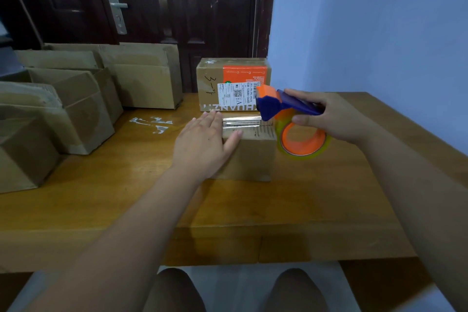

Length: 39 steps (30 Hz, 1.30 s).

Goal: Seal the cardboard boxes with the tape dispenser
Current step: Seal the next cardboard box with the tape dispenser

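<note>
Left hand [202, 144] lies spread flat on the small box [249, 152]; right hand [326, 115] grips the tape dispenser [286, 114] beside that box (strip already laid). Risk: a skewed pull wrinkles the tape.

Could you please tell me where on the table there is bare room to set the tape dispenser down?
The near table between the small box and the front edge is bare, as is the right side beyond the tape dispenser. The left side is crowded with open boxes; the labelled box fills the back.
</note>
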Motion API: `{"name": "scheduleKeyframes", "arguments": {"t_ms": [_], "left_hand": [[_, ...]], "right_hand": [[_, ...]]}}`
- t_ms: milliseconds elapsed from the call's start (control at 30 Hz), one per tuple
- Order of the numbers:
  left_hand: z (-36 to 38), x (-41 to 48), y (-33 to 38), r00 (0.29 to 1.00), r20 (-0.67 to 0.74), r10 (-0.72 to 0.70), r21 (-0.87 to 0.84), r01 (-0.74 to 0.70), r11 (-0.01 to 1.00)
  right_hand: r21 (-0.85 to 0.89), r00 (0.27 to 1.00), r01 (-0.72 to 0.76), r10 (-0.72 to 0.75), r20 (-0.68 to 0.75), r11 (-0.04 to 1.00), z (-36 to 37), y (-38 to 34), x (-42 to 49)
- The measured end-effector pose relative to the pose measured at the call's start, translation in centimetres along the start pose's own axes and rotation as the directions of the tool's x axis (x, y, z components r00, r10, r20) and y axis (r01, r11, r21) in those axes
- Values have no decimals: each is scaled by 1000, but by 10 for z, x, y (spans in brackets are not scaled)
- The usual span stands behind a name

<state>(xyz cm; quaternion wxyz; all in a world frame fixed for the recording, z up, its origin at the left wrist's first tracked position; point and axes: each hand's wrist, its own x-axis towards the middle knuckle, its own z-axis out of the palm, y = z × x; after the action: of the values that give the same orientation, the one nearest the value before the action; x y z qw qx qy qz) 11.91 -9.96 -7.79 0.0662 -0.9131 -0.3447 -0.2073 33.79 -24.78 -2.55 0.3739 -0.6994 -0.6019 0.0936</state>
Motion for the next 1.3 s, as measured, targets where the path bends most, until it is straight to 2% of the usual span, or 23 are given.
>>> {"name": "scheduleKeyframes", "arguments": {"t_ms": [233,333,433,500,600,733,867,933,1033,1067,1167,1300], "left_hand": [[-4,0,2,1000,-5,6,-15,-6,1000],[-8,1,2,998,37,47,-2,-47,999],[-13,6,3,989,103,106,126,-118,985],[-15,8,9,976,100,196,191,-212,958],[-13,9,14,955,102,279,84,-288,954],[-9,9,-1,961,51,270,8,-271,963],[-9,10,-5,964,25,264,2,-265,964],[-8,11,-6,961,20,277,14,-277,961],[-4,10,-8,962,-9,274,19,-274,962],[-4,10,-8,962,-19,272,17,-272,962],[-4,10,-6,963,-32,268,5,-268,963],[-6,10,-8,959,-39,281,-16,-282,959]], "right_hand": [[49,999,10,-8,-41,999,14,13,-9],[113,996,-3,13,-87,994,21,20,-14],[141,993,-11,27,-112,990,27,19,-13],[133,993,-8,23,-116,991,36,14,-7],[144,995,19,-4,-103,989,56,4,4],[164,997,40,-28,-76,986,61,-3,11],[222,989,65,-34,-143,973,49,-7,7],[177,989,55,-29,-143,983,47,-6,0],[-19,996,33,-34,-84,999,50,4,-9],[-26,996,29,-31,-84,999,49,7,-12],[112,993,16,-3,-122,994,43,9,-17],[202,992,30,-4,-129,979,39,6,-25]]}}
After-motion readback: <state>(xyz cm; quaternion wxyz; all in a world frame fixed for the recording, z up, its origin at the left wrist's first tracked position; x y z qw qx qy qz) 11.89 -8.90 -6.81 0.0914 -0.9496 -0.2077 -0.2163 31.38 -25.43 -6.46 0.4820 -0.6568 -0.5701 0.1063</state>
